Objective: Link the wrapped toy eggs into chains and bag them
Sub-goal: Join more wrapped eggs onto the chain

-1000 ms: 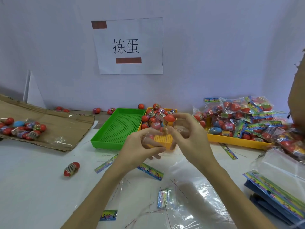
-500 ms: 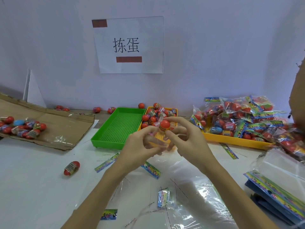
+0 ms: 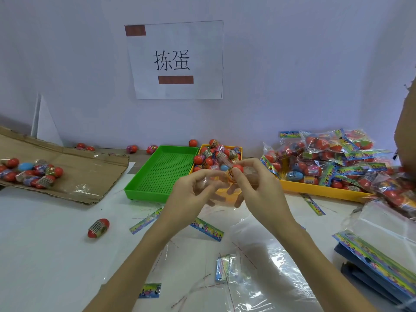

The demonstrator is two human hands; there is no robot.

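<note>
Your left hand (image 3: 191, 194) and right hand (image 3: 258, 190) meet at centre frame above the counter (image 3: 45, 255); right fingers (image 3: 246, 164) pinch a red-topped wrapped egg (image 3: 235, 172), left fingers curl round clear film (image 3: 208, 182) touching that egg. Whether the film is a wrapper tail or a bag, cannot tell. Just behind the hands at 12 o'clock, a small yellow tray (image 3: 239, 149) heaped with loose eggs (image 3: 209, 158), its near half hidden by your hands. Touching it at 11 o'clock, a green perforated tray (image 3: 162, 174). At 2 to 3 o'clock, a long yellow tray (image 3: 319, 190) piled with filled bags (image 3: 333, 158). At 9 to 10 o'clock, flattened cardboard (image 3: 85, 174) carrying an egg cluster (image 3: 29, 174). Single egg (image 3: 98, 228) lies alone at 8 o'clock. Clear bags (image 3: 258, 266) and printed header strips (image 3: 207, 229) spread under your forearms at 6 o'clock. Stack of flat empty bags (image 3: 373, 255) at 4 o'clock. Paper sign (image 3: 175, 60) on the wall at 12. A few stray eggs (image 3: 131, 149) along the wall base.
</note>
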